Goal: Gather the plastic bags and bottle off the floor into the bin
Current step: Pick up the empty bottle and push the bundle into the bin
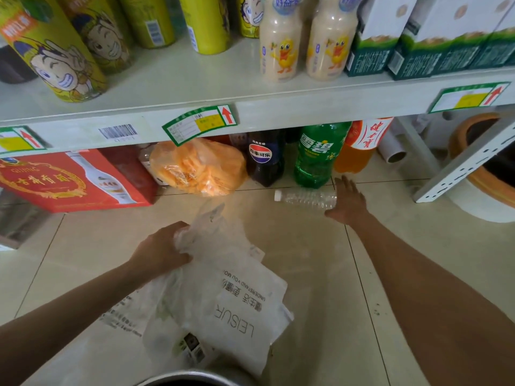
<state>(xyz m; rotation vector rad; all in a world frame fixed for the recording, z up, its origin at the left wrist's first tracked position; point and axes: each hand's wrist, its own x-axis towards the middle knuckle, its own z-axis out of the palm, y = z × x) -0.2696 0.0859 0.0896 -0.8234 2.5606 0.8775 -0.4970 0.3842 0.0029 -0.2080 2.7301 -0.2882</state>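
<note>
My left hand is shut on a bunch of translucent white plastic bags, which hang from it over the tiled floor; one bag carries the word LEISUR. An empty clear plastic bottle with a white cap lies on its side on the floor below the shelf. Its bottom end touches my right hand, whose fingers are spread and not closed around it. The rounded metal rim of the bin shows at the bottom edge, just under the bags.
A white shelf with cans, drink bottles and cartons juts out above. Under it stand a red box, an orange bag, a Pepsi bottle, a green Sprite bottle. A slotted post and a large pot stand at right.
</note>
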